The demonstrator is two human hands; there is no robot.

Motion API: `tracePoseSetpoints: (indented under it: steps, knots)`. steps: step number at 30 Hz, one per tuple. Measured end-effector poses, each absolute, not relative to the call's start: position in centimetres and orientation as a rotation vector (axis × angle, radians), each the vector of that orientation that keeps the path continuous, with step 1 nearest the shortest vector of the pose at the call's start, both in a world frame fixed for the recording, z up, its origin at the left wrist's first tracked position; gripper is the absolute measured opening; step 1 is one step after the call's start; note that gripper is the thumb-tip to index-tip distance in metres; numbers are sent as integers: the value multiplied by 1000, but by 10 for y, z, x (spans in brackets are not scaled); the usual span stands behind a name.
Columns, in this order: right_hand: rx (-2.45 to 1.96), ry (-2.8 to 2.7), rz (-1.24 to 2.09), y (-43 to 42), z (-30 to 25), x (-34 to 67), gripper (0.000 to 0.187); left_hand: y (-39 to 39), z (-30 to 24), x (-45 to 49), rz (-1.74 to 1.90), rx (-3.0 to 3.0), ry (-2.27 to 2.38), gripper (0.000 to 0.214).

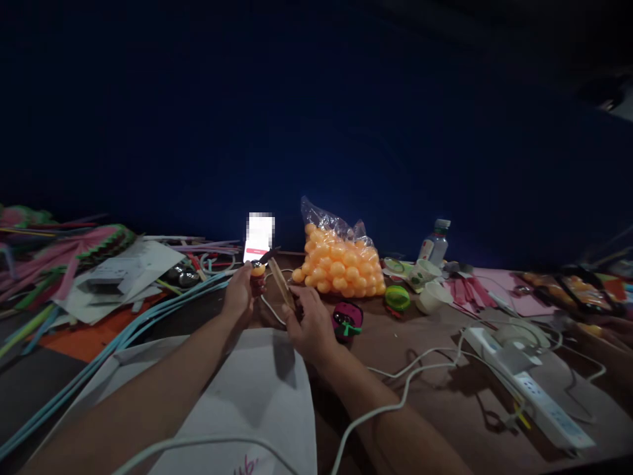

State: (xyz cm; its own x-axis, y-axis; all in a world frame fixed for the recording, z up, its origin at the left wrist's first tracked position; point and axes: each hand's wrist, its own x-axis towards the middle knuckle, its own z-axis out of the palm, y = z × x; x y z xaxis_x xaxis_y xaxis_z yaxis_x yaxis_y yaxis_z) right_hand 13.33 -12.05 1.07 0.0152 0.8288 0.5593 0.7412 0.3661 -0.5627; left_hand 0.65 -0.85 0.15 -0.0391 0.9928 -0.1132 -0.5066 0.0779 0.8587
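My left hand is closed on a small orange ball whose upper part looks shiny black. In my right hand is a brush with a flat wooden handle. Its dark tip reaches up beside the ball; whether they touch is unclear. Behind the ball stands a phone with a bright screen. A clear bag of orange balls lies just beyond my right hand. Close to my right wrist is a purple, cup-like piece with a green ribbon and something shiny black inside.
White paper lies beneath my forearms. Pale cables cross toward a power strip at right. A green ball-shaped piece, a paper cup and a bottle stand right of the bag. Blue tubes and craft scraps crowd the left.
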Motion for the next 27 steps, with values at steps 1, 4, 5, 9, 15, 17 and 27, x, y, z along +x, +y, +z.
tracePoseSetpoints:
  steps: [1, 4, 5, 9, 15, 17, 27]
  knots:
    - [-1396, -1749, 127, -121, 11, 133, 37, -9, 1, 6, 1398, 716, 903, 23]
    - [-1431, -1792, 150, -121, 10, 132, 34, -8, -1, 6, 1400, 691, 948, 23]
    - [-1434, -1796, 155, -121, 10, 132, 34, -7, -2, 6, 1397, 679, 955, 23]
    - [-1433, -1779, 144, -120, 8, 133, 35, -5, -3, 6, 1398, 676, 901, 22]
    - [-1447, -1791, 184, -120, 8, 133, 34, -8, 0, 6, 1384, 630, 942, 22]
    - [-1448, -1782, 177, -120, 8, 133, 35, -8, -1, 6, 1379, 641, 923, 23]
    - [-1673, -1625, 323, -108, 0, 141, 31, -2, -11, 4, 1425, 664, 923, 29]
